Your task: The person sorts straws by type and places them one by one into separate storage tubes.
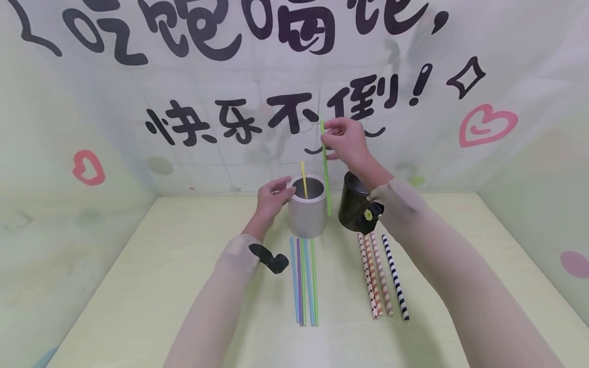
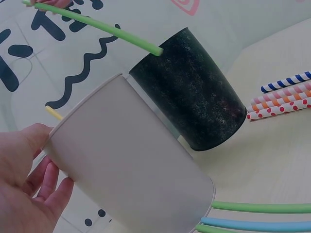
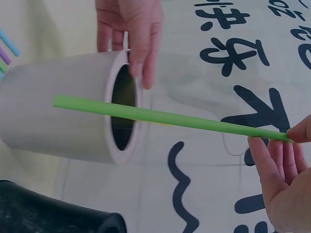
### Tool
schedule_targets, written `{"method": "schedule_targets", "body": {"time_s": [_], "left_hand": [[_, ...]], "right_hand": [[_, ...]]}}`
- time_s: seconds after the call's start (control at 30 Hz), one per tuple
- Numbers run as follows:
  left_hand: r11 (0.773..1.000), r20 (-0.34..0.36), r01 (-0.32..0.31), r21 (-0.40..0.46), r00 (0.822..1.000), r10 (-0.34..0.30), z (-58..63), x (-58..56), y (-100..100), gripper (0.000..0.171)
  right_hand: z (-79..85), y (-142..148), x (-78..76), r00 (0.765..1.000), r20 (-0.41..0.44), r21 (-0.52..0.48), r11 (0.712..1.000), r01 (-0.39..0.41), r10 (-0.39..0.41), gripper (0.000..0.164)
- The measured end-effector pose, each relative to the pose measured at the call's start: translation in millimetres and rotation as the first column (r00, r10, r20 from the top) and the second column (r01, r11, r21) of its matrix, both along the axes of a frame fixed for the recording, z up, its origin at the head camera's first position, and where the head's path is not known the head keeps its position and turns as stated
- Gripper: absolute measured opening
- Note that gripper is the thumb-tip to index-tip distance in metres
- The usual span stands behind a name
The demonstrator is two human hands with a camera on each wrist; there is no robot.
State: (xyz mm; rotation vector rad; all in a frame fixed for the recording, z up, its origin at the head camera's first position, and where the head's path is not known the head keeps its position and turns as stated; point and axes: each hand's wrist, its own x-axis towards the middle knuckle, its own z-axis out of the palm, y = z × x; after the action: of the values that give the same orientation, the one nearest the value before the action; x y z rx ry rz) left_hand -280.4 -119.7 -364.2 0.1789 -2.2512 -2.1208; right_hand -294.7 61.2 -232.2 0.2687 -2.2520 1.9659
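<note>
Green straw (image 1: 326,179) hangs below right fingers (image 3: 263,162), pinched near its top; left fingers (image 2: 61,193), partly curled, hold white cup (image 1: 307,217) at rim.

three views on a matte light-grey cylindrical cup (image 1: 307,219)
head, farther back, looks forward and down; left wrist, close, faces its outer wall (image 2: 131,165); right wrist, near, its rim (image 3: 112,141), which both wrist views share.

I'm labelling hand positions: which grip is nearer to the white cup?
Left. The left grip holds the white cup by its rim; the right grip is apart from it, higher and to its right, pinching a green straw.
</note>
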Motion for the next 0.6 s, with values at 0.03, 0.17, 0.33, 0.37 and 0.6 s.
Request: {"method": "schedule_targets", "body": {"time_s": [0.03,0.17,0.33,0.37,0.6], "left_hand": [[1.000,-0.005,0.002,-0.001,1.000,-0.002,0.4,-0.4,0,0.039],[1.000,-0.014,-0.001,-0.005,1.000,0.001,1.8,-1.2,1,0.039],[1.000,-0.006,-0.001,-0.006,1.000,0.001,1.2,-2.7,1,0.039],[1.000,-0.007,0.000,-0.006,1.000,0.000,1.0,-2.7,1,0.039],[1.000,0.001,0.003,-0.008,1.000,-0.003,-0.8,-1.1,0,0.040]], "right_hand": [[3.4,-1,-1.5,1.000,-0.009,-0.009,1.000,0.000,0.000,0.028],[16.1,-5,-6.8,0.999,-0.038,-0.030,1.000,-0.002,0.000,0.027],[27.5,-9,-11.0,0.999,-0.049,-0.041,0.999,-0.004,0.002,0.024],[28.6,-10,-11.7,0.998,-0.057,-0.038,0.999,-0.004,0.002,0.023],[15.4,-16,-18.1,0.999,-0.031,-0.051,0.998,-0.021,0.020,0.022]]}}
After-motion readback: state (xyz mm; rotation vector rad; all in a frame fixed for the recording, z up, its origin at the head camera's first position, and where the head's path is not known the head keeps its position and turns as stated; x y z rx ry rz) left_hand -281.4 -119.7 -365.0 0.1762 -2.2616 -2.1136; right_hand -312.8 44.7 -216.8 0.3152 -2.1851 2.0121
